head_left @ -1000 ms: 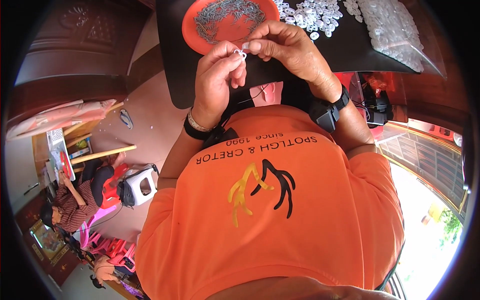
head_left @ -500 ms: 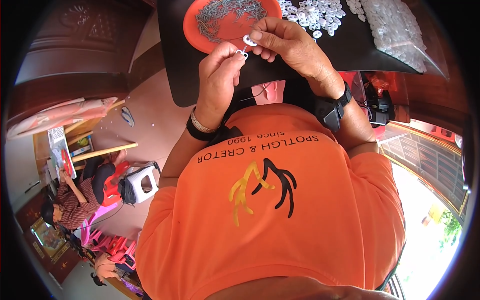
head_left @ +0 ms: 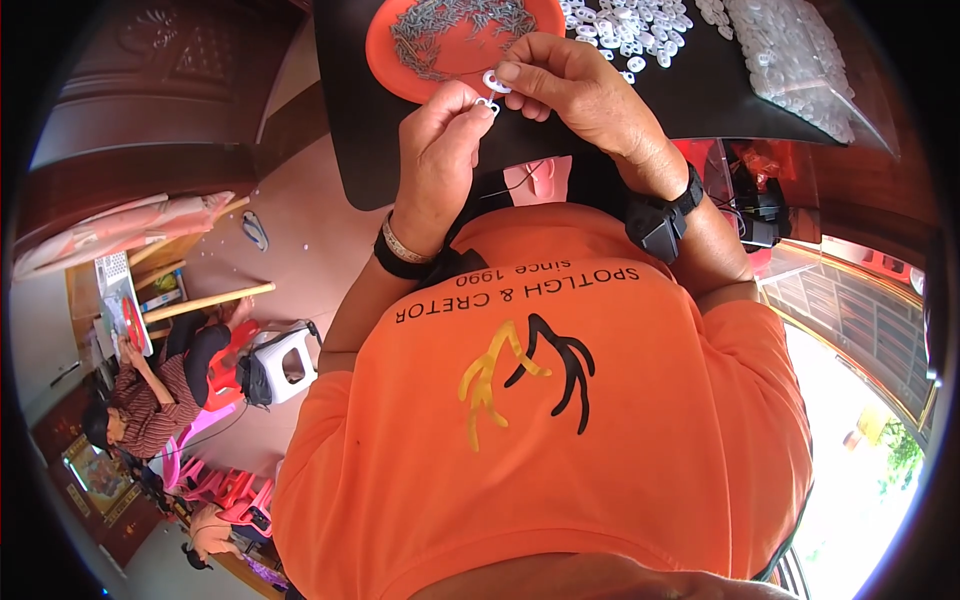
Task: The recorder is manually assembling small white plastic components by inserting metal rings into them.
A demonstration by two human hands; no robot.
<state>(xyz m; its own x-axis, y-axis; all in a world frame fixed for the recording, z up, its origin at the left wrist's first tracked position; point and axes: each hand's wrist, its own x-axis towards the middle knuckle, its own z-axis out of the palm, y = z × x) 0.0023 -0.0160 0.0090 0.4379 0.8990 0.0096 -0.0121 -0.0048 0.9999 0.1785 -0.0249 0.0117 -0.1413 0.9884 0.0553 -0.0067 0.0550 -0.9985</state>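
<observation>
Just in front of the red plate's near rim, my two hands work close together. My left hand (head_left: 438, 150) is closed, pinching a small white plastic piece (head_left: 488, 106) with holes between thumb and fingers. Closed as well, my right hand (head_left: 580, 88) grips a second white oval piece (head_left: 492, 80) at its thumb tip, right above the first. A thin pin-like bit shows between the two pieces; whether it joins them I cannot tell. Beyond my hands, grey screws (head_left: 415, 40) lie in the red plate (head_left: 380, 65).
On the black table (head_left: 362, 135) are loose white plastic pieces (head_left: 640, 30) and, farther right, a clear bag (head_left: 790, 70) full of them. At left, a person (head_left: 150, 400) sits at a small table. A sandal (head_left: 254, 232) lies on the floor.
</observation>
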